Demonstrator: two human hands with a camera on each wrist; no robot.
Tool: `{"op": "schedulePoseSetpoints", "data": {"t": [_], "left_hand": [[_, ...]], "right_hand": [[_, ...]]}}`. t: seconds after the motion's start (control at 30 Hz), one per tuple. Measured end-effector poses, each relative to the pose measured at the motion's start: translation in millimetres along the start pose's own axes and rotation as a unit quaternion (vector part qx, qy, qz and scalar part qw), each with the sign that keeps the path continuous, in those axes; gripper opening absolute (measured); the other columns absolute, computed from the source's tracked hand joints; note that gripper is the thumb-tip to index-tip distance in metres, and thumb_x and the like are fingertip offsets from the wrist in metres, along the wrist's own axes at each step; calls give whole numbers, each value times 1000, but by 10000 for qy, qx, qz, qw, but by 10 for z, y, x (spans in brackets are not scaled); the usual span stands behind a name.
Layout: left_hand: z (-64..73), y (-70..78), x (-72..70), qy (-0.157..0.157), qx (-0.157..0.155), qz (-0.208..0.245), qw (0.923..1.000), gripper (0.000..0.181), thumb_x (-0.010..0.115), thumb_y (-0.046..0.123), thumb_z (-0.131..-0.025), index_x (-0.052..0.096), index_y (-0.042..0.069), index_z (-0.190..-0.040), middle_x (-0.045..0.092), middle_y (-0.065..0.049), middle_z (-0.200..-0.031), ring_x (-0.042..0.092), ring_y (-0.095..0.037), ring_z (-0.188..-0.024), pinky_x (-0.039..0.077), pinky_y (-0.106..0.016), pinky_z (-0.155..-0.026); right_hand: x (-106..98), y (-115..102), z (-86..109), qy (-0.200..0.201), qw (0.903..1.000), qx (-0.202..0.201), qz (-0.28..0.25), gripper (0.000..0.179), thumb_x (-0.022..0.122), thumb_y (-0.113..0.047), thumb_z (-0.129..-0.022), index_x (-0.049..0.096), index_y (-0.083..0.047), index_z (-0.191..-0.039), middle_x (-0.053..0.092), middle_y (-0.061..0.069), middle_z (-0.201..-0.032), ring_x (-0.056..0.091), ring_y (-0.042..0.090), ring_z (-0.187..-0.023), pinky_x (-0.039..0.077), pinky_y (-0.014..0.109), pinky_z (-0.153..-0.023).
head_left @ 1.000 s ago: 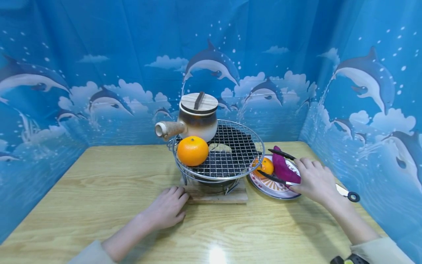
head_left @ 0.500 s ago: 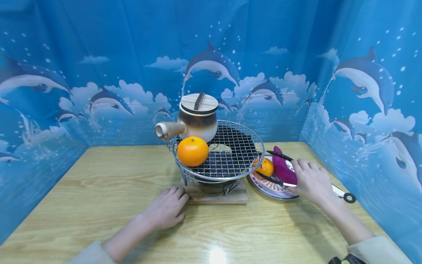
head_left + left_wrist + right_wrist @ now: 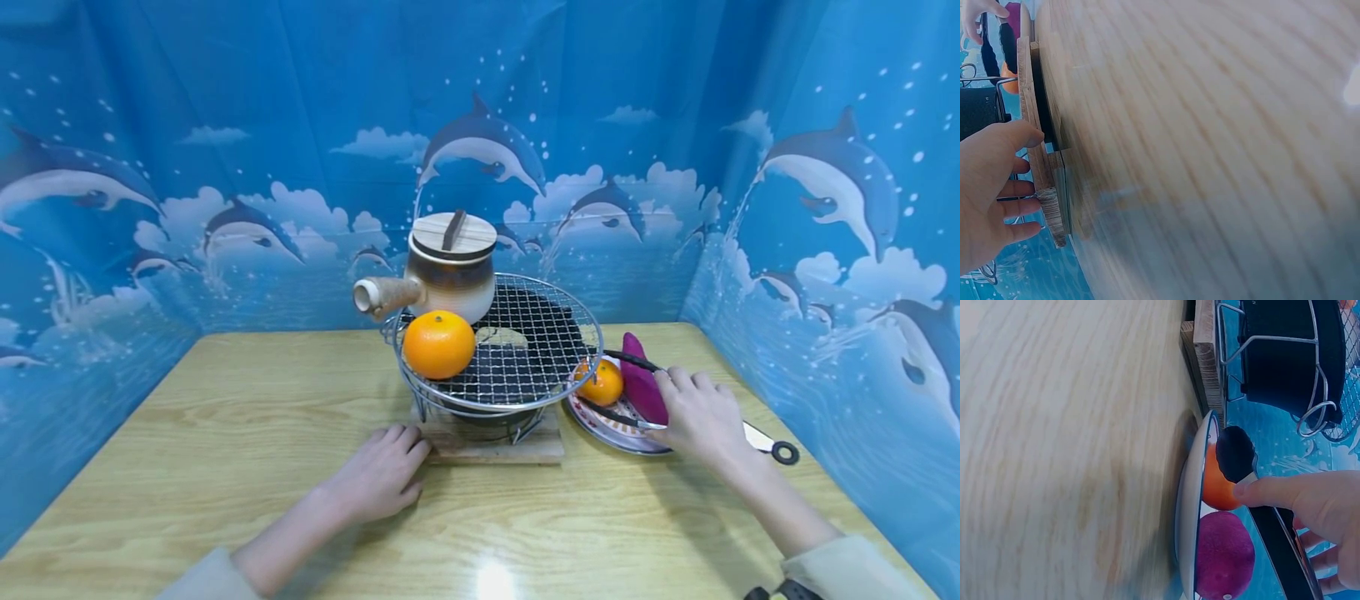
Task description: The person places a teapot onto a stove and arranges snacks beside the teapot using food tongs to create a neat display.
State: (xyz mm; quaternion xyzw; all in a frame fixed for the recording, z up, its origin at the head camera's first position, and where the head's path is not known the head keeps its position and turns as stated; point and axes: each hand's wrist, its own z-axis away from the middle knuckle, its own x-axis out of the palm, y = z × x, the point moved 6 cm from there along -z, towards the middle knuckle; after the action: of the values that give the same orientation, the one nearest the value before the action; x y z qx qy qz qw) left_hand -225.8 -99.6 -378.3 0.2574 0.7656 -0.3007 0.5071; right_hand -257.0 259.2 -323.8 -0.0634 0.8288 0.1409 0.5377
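My right hand (image 3: 697, 417) holds a pair of black-tipped tongs (image 3: 633, 360), their arms spread apart over a patterned plate (image 3: 626, 446). On the plate lie a mandarin orange (image 3: 606, 383) and a purple sweet potato (image 3: 641, 387). One tong tip is on the far side of the orange, the other on its near side. Seen from the right wrist, a wide black tong end (image 3: 1235, 453) overlaps the orange (image 3: 1213, 478). My left hand (image 3: 378, 471) rests at the front left corner of a wooden board (image 3: 495, 450), its thumb (image 3: 1025, 133) at the board's edge.
A round wire grill rack (image 3: 517, 367) sits over a black stove (image 3: 480, 423) on the board. On the rack stand a lidded clay pot (image 3: 453, 283) with a side handle and another orange (image 3: 438, 344). The rack's right rim overhangs the plate. Dolphin-printed curtains (image 3: 300, 125) enclose the table.
My right hand has moved left and slightly down with the tongs, bringing their tips to either side of the orange on the plate. The left hand has stayed put.
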Motion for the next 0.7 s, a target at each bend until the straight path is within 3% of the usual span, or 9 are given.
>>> {"op": "schedulePoseSetpoints", "data": {"t": [0.3,0.7], "left_hand": [[6,-5,-3,60,-15,26,10000,37,69,29,-73,56,5,-98,51,-9,-94,49,-24,-84,44,-39,-70],[0,-5,-2,94,-7,14,10000,37,70,30,-73,56,5,-98,51,-9,-93,49,-24,-83,44,-39,-70]], "right_hand": [[38,-15,14,162,9998,-35,139,83,84,-45,-51,54,4,-111,55,19,-99,52,41,-86,41,52,-61],[82,-20,-17,-79,9998,-3,204,80,83,-40,-54,53,5,-113,54,20,-101,51,40,-85,39,50,-61]]}}
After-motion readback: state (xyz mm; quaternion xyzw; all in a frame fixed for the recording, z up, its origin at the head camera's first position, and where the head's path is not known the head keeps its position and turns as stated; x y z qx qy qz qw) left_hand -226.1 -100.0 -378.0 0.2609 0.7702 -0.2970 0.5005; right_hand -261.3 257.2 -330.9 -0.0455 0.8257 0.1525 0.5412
